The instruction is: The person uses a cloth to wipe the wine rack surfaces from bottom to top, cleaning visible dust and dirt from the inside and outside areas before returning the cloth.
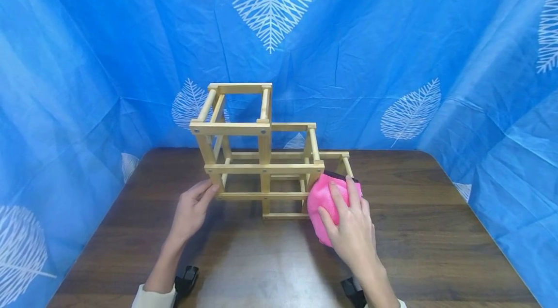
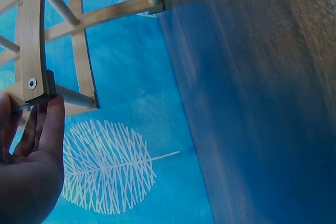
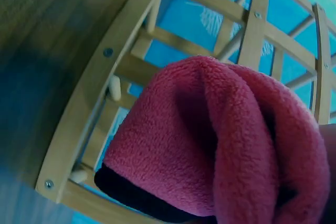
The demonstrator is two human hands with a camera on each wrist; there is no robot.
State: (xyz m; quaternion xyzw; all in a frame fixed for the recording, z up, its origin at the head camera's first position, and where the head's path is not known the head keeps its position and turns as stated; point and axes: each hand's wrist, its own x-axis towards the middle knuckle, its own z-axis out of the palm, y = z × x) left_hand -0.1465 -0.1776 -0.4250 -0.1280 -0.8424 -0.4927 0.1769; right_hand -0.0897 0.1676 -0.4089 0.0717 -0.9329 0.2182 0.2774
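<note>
A pale wooden rack of slats and round dowels (image 1: 231, 128), built in steps that drop toward the right, stands over the table. My left hand (image 1: 192, 208) pinches its lower left corner; in the left wrist view the fingers (image 2: 52, 124) wrap the corner's end from below. In my right hand (image 1: 353, 230) is a fluffy pink cloth (image 1: 321, 201) with a black edge, bunched under spread, bent fingers. That cloth (image 3: 210, 145) overlaps the rack's right side. Seen from the right wrist, it hides much of the rack's frame (image 3: 86, 107) and most of the hand.
Under everything is a dark brown wooden table (image 1: 418, 235) with rounded back corners. Blue cloth with white leaf prints (image 1: 348, 32) hangs behind it and at both sides. Black devices (image 1: 187, 280) sit at both wrists.
</note>
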